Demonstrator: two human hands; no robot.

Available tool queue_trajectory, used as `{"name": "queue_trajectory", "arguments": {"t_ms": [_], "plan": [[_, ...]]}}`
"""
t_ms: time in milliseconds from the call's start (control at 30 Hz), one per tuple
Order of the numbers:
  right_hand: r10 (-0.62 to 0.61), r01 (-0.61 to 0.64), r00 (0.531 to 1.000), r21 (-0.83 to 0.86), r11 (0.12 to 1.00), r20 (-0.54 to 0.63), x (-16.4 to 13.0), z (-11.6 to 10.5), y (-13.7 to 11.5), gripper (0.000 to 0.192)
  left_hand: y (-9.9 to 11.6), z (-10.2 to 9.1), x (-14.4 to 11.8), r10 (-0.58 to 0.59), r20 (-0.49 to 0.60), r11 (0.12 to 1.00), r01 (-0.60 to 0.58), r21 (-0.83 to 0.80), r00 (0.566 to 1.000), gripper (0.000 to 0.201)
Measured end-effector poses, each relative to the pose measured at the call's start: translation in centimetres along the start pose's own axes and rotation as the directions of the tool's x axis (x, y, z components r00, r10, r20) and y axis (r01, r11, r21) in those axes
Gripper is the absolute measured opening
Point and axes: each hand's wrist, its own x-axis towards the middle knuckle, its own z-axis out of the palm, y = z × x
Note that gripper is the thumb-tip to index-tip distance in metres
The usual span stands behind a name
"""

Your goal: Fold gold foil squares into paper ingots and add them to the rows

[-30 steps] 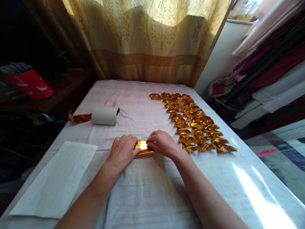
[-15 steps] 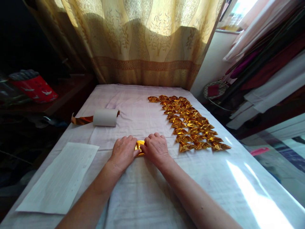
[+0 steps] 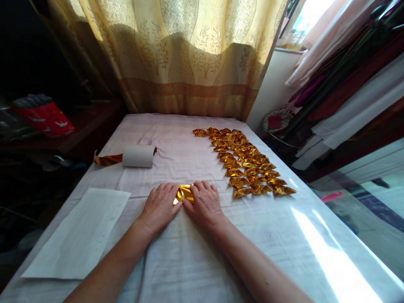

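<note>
Between my two hands a piece of shiny gold foil paper (image 3: 184, 192) lies on the cloth-covered table (image 3: 176, 261). My left hand (image 3: 160, 205) grips its left end, with the fingers on top and the thumb at the near edge. On the other side, my right hand (image 3: 205, 203) grips the right end in the same way, its thumb close to the left one. The fingers cover both ends, so only the middle shows. To the right, folded gold foil pieces (image 3: 241, 160), shaped like ingots, stand in several rows.
A pale cardboard-like tube (image 3: 138, 156) with a strip of foil (image 3: 109, 160) coming out lies at the back left. A white sheet of paper (image 3: 78, 235) is at the front left. A curtain (image 3: 189, 80) hangs behind the table, and clothes (image 3: 353, 109) hang at the right.
More of the foil's middle shows between my hands, and my left hand has shifted slightly left. Both thumbs now sit at the foil's near edge. The view has turned a little to the right.
</note>
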Motion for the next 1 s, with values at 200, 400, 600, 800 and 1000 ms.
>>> {"name": "queue_trajectory", "arguments": {"t_ms": [200,400,600,800,1000], "plan": [[0.011,-0.008,0.999,0.092,0.996,-0.034,-0.9,1.0,1.0,0.044,-0.3,0.5,-0.2,-0.014,-0.022,0.999,0.013,-0.041,1.0,0.04],[0.03,-0.025,0.998,0.101,0.995,-0.052,-2.3,2.3,2.4,0.052,-0.1,0.3,-0.2,-0.03,0.0,0.999,0.03,-0.029,1.0,0.036],[-0.108,0.11,0.98,0.002,0.994,-0.167,-1.8,2.2,2.7,0.05,0.1,0.1,-0.1,-0.03,0.005,0.999,0.03,-0.016,1.0,0.037],[-0.262,0.265,0.963,0.033,0.964,-0.059,-1.7,2.0,1.2,0.052,0.2,-0.1,-0.2,-0.021,0.014,1.0,0.021,-0.007,1.0,0.034],[-0.316,0.284,0.915,0.158,0.946,0.249,-3.0,1.3,2.3,0.062,0.0,0.4,-0.4,-0.029,0.005,1.0,0.029,0.0,1.0,0.035]]}}
